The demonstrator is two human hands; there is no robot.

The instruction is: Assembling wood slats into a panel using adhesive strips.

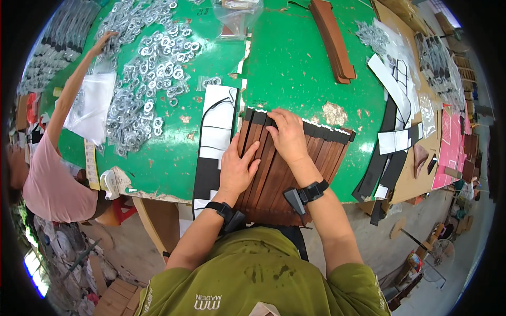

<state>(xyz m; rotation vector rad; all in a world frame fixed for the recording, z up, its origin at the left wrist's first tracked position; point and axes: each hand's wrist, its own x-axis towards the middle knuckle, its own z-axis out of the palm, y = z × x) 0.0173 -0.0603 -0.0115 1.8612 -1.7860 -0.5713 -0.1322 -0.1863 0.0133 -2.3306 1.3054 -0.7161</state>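
The left hand [238, 171] and right hand [289, 138] hid parts of the strips [329, 158] beneath them. Left of both, a co-worker [58, 184] faded headward into the dark rim. Beyond them, the top edge cut off a bag [237, 20]. Far right of them, a blurred stack [465, 68] was perhaps boards.

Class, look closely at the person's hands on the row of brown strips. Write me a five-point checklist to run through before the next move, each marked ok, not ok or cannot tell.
1. Left hand's grip on the brown strips: ok, resting on the row's left part.
2. Right hand's grip near the black ends: ok, touching there.
3. Row fully on the green table: not ok, its near ends appear to pass the edge.
4. Row apart from the white-and-black piece along its full length: cannot tell, left hand and forearm cover part.
5. Bagged rings away from the row: ok.
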